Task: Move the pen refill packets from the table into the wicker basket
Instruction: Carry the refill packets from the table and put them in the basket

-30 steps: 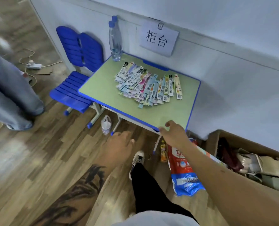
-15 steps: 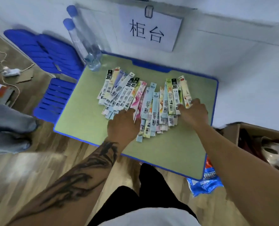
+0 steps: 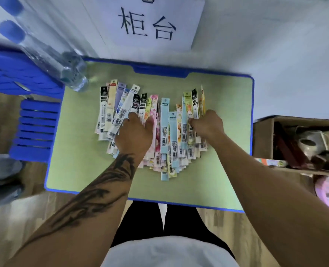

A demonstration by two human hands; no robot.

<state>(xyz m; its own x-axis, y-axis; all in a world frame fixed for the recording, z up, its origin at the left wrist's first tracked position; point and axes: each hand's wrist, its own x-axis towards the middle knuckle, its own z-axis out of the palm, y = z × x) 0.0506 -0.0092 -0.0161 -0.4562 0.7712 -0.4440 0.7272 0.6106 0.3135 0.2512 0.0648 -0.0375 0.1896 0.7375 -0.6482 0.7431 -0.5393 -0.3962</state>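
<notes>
The packets (image 3: 165,132) beneath both hands were covered, so any grip could not be judged. The two bottles (image 3: 50,54) at the tabletop's far left corner were smeared by blur, and the cardboard box (image 3: 263,135) was cropped at the right edge

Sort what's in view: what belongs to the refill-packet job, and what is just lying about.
Job:
pen refill packets, fanned on the table
left hand and right hand, both on the packets
The wicker basket is not in view.

Lying about:
water bottles
blue chair
paper sign
cardboard box
</notes>
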